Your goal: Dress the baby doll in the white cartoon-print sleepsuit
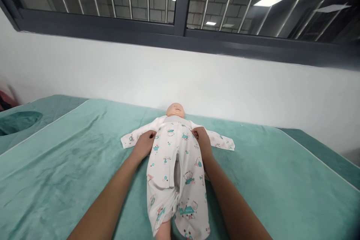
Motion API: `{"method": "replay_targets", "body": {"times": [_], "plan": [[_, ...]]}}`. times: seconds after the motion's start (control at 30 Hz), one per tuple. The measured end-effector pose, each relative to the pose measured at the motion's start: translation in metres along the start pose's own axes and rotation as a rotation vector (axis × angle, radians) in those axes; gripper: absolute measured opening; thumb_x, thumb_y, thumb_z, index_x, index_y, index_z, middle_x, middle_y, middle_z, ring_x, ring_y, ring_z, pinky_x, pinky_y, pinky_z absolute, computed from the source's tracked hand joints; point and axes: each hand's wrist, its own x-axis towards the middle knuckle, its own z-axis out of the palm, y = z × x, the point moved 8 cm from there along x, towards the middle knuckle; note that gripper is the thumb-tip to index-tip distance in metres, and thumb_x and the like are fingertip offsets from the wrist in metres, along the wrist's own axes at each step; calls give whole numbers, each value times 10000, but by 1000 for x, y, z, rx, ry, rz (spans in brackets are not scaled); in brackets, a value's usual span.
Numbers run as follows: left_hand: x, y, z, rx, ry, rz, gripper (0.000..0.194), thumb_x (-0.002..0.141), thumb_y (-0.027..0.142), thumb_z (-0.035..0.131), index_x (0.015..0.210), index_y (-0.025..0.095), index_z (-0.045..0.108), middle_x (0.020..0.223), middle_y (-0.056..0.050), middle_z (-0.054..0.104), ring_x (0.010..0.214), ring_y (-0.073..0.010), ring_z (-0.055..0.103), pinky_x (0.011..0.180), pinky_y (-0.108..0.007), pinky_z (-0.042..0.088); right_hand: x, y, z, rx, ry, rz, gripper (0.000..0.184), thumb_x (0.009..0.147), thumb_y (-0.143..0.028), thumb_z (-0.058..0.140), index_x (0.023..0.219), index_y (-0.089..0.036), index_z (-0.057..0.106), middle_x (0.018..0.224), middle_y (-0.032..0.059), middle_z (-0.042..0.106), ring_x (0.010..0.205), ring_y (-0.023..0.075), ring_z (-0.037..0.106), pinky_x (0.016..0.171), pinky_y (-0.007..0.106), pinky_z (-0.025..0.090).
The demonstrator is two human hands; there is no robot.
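A baby doll (175, 110) lies on its back on a teal towel (70, 165), head toward the wall. It wears a white shirt with spread sleeves and white printed trousers (176, 168). My left hand (144, 144) grips the trousers' waistband at the doll's left-side hip as I see it. My right hand (203, 141) grips the waistband on the other side. One bare doll foot (163, 230) pokes out of the trouser leg near the bottom edge.
The towel covers a padded table that runs up to a white wall (197, 78) below a dark barred window (180, 3). A darker teal cloth (17, 122) lies at the far left.
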Motion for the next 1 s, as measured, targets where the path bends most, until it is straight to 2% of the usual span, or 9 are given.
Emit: {"method": "replay_targets", "body": {"times": [0.07, 0.13, 0.2, 0.27, 0.43, 0.6, 0.73, 0.87, 1.0], "plan": [[-5, 3, 3, -62, -61, -41, 198, 736, 307, 536, 754, 163, 670, 824, -59, 706, 829, -265, 603, 715, -337, 435, -3, 6, 1, 41, -68, 66, 143, 829, -342, 508, 738, -242, 554, 754, 19, 599, 725, 203, 505, 673, 320, 376], [-11, 8, 6, -143, -106, -49, 209, 726, 294, 540, 794, 162, 688, 856, -57, 714, 861, -269, 604, 722, -336, 447, -7, 5, 4, 118, -190, 99, 89, 785, -275, 536, 789, -235, 616, 788, 23, 654, 779, 225, 557, 717, 336, 401], [-16, 13, 10, -244, -137, -51, 231, 706, 278, 564, 854, 162, 698, 879, -58, 721, 879, -270, 607, 724, -336, 462, -10, -1, 6, 230, -311, 91, 156, 729, -219, 567, 844, -231, 673, 907, 33, 700, 897, 255, 590, 800, 357, 420], [-19, 13, 13, -357, -151, -77, 282, 684, 278, 602, 922, 160, 696, 885, -63, 726, 869, -266, 619, 724, -343, 478, -11, -5, 6, 370, -391, 112, 208, 709, -221, 596, 885, -235, 705, 965, 28, 716, 931, 260, 605, 842, 369, 435], [-24, 19, 20, -553, -209, -143, 408, 640, 343, 693, 1004, 159, 692, 855, -71, 732, 846, -278, 650, 733, -378, 501, -17, -1, 12, 713, -530, 315, 289, 691, -292, 678, 973, -237, 713, 877, 22, 733, 846, 237, 644, 780, 374, 488], [-34, 39, 8, -480, -176, -128, 394, 606, 446, 704, 861, 146, 729, 747, -88, 729, 959, -362, 609, 807, -455, 477, -25, 5, 12, 750, -552, 421, 329, 647, -311, 744, 969, -249, 723, 799, 57, 728, 833, 264, 660, 707, 371, 512], [-40, 42, 3, -453, -188, -112, 370, 575, 419, 747, 822, 145, 734, 760, -96, 735, 1049, -389, 565, 877, -480, 445, -26, 5, 7, 732, -550, 434, 335, 597, -333, 780, 924, -272, 734, 782, 56, 724, 838, 278, 660, 674, 372, 509], [-40, 37, 10, -432, -246, -142, 400, 544, 432, 769, 836, 161, 733, 840, -102, 745, 1122, -399, 539, 934, -489, 431, -27, -1, 6, 756, -576, 426, 387, 578, -367, 785, 947, -267, 730, 794, 53, 726, 860, 281, 656, 676, 377, 504], [-39, 38, 19, -463, -334, -117, 394, 571, 433, 756, 868, 176, 727, 877, -101, 749, 1117, -377, 556, 903, -472, 463, -24, -1, 4, 736, -505, 418, 432, 597, -375, 782, 1009, -263, 715, 850, 60, 735, 888, 278, 654, 697, 371, 506]]}}
